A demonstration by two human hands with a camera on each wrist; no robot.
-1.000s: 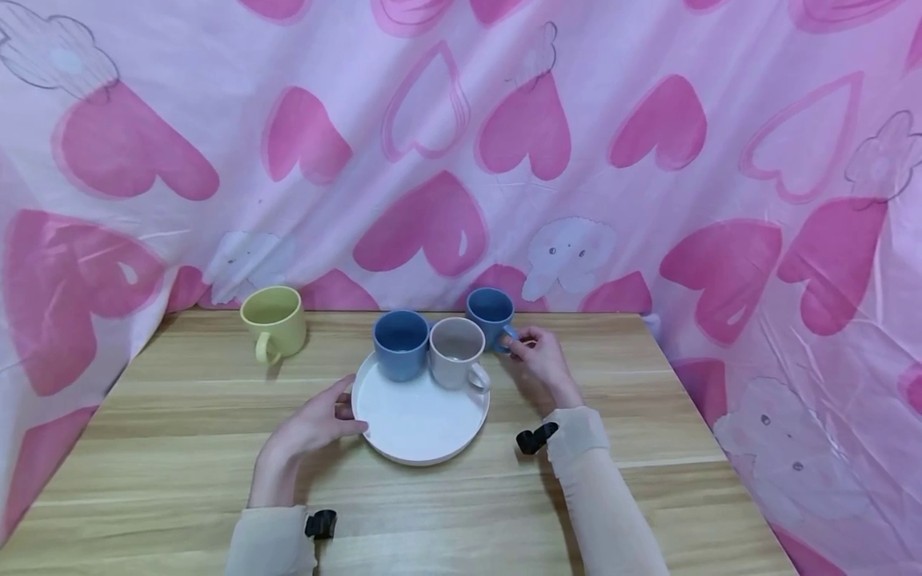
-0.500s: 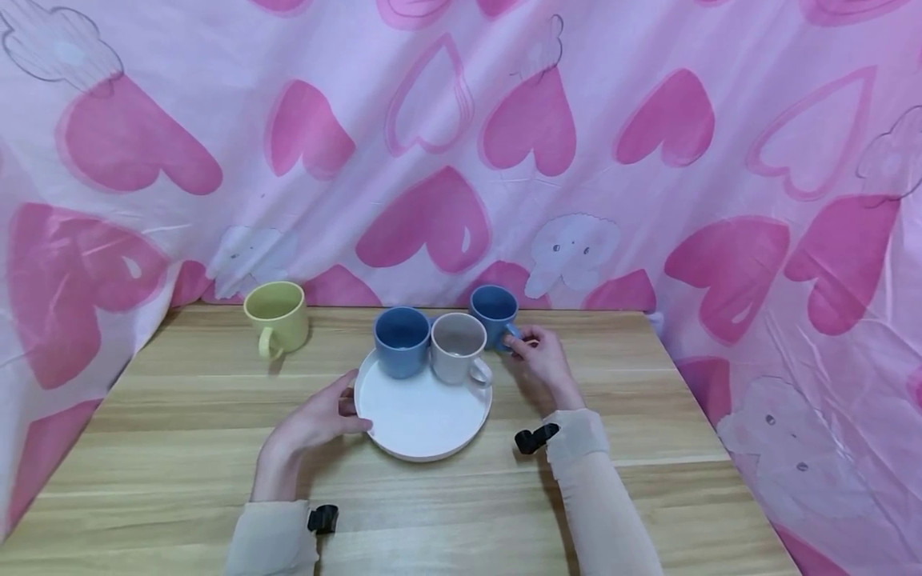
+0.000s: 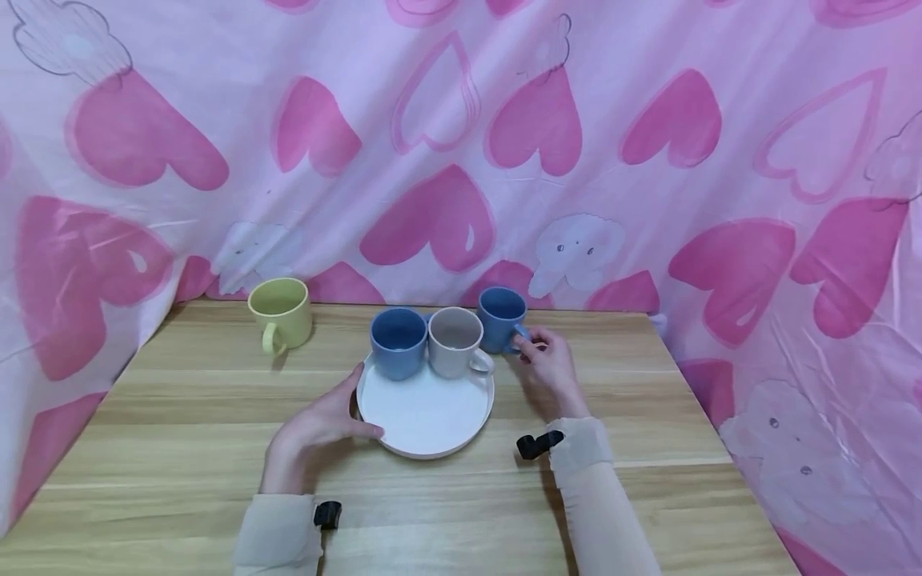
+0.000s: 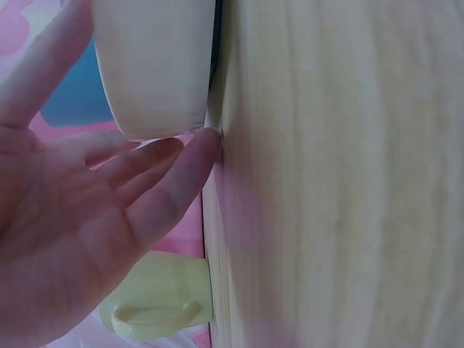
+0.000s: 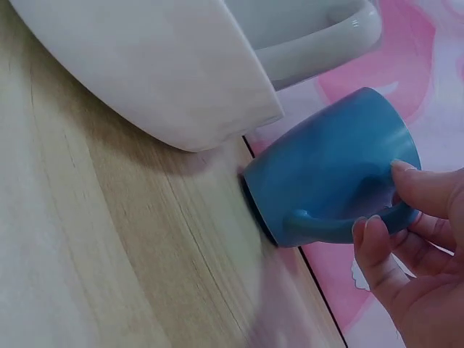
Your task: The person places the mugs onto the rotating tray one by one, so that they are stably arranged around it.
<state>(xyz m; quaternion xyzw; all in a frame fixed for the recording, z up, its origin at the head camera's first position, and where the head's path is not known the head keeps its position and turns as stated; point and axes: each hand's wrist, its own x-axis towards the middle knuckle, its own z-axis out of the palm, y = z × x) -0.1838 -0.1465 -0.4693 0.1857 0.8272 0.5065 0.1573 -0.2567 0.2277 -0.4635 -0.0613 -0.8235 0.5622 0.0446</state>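
Observation:
In the head view my left hand [image 3: 322, 420] holds the left edge of a round white plate [image 3: 425, 428] with a raised rim. Its thumb lies at the front of the rim; the other fingers reach along the far side, and their tips come down by the table in the left wrist view. On the plate's back part stand a blue mug [image 3: 398, 352] and a pale greyish-pink mug [image 3: 455, 352], side by side. My right hand [image 3: 551, 364] pinches the handle of a second blue mug [image 5: 333, 167], upright on the table behind the plate's right side.
A yellow-green mug [image 3: 282, 316] stands at the back left of the wooden table [image 3: 432, 512], its handle toward me. Pink heart-patterned cloth [image 3: 432, 224] hangs right behind the table's back edge.
The plate and its two mugs have turned slightly counterclockwise, and the left thumb has come further round the rim. The gap between the pale mug and the right-hand blue mug has widened.

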